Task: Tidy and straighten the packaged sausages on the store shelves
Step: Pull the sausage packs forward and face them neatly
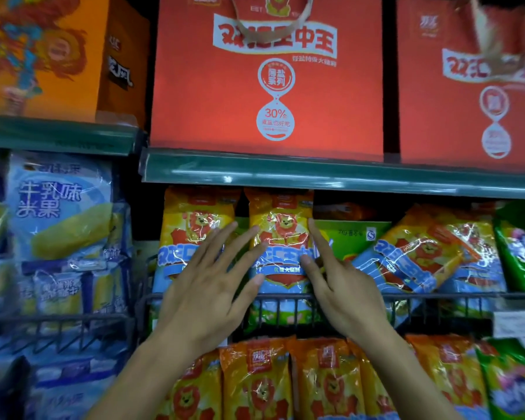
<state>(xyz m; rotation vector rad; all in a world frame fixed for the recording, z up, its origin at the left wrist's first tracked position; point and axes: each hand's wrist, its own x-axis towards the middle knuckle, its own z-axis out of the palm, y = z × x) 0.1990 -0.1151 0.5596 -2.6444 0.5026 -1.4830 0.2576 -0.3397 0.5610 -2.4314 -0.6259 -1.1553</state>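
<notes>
I am pressing my left hand [206, 286] and right hand [343, 283], fingers straight, gripping nothing, against the middle sausage pack [281, 225] to stand it upright.

Sausage packs on the wire-fronted shelf

A yellow-and-blue lion-printed pack [281, 237] stood upright behind the wire rail [437, 297], a matching pack [191, 228] upright just left of it, while a third [422, 256] was tilted to the right, leaning leftward.
</notes>
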